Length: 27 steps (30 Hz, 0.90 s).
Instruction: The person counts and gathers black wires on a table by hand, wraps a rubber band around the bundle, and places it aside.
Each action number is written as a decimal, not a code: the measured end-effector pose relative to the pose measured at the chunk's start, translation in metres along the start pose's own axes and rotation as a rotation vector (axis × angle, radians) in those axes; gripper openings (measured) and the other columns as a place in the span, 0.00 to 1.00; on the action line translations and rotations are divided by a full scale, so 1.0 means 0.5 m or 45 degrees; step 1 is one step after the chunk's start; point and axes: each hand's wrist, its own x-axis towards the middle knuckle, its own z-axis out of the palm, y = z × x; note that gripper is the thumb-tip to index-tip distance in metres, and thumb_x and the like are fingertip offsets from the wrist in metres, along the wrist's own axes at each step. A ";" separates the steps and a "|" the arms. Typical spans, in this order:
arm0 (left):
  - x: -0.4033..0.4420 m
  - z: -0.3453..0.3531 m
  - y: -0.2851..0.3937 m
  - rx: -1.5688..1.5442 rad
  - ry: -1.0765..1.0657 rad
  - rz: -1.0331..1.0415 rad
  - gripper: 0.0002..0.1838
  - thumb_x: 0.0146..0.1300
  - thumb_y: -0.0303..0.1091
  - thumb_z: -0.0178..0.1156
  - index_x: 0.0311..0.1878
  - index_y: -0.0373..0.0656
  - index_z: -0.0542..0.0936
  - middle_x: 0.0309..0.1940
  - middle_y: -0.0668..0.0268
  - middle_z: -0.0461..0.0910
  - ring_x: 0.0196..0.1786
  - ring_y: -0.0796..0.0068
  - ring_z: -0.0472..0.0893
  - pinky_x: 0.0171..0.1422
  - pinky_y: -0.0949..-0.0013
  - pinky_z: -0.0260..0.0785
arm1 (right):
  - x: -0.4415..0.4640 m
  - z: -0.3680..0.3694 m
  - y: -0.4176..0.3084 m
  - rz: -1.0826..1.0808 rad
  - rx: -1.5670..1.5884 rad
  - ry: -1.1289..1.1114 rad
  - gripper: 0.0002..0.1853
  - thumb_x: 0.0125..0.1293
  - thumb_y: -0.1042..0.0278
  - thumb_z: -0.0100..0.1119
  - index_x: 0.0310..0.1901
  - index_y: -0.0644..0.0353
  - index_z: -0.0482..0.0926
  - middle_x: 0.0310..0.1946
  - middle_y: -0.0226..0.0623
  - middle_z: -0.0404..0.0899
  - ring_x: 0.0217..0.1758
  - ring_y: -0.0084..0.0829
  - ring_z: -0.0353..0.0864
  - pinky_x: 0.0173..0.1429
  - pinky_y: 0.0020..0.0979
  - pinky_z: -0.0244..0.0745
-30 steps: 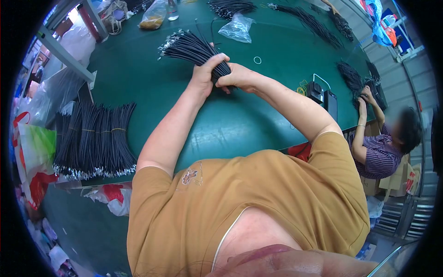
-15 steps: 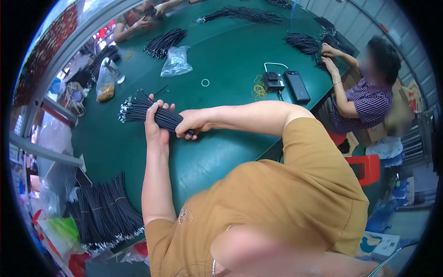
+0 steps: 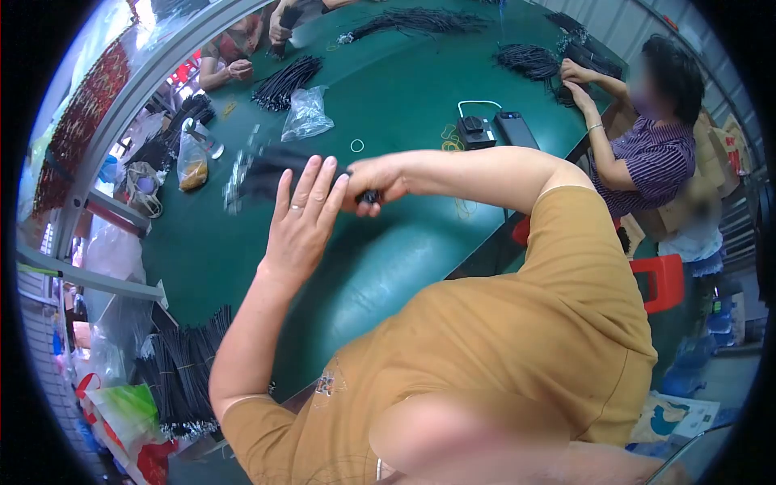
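Observation:
A bundle of black cables [image 3: 271, 171] with silvery ends pointing left is held above the green table, blurred by motion. My right hand [image 3: 373, 184] is wrapped around its right end, and a dark cable end shows below the fingers. My left hand [image 3: 303, 214] is in front of the bundle's near side, back of the hand up, fingers straight and spread, a ring on one finger. Whether its palm touches the cables is hidden.
More cable bundles [image 3: 190, 364] are stacked at the lower left. A clear plastic bag [image 3: 307, 113], a white ring [image 3: 357, 145], a black power bank [image 3: 515, 129] and a charger [image 3: 475, 132] lie on the table [image 3: 388, 267]. A co-worker [image 3: 647, 162] handles cables at right; others sit at the far left.
My left hand has let go of the cables and opened out flat. My right hand has moved up and right with the bundle. A co-worker's hands at the far side have shifted.

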 end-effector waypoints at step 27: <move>-0.076 -0.070 0.034 -2.782 -0.840 -1.725 0.25 0.66 0.29 0.72 0.64 0.40 0.76 0.34 0.64 0.79 0.32 0.73 0.84 0.40 0.60 0.86 | -0.015 0.022 -0.009 -0.835 -0.191 0.182 0.37 0.93 0.36 0.29 0.79 0.57 0.75 0.80 0.39 0.75 0.87 0.37 0.68 0.91 0.44 0.57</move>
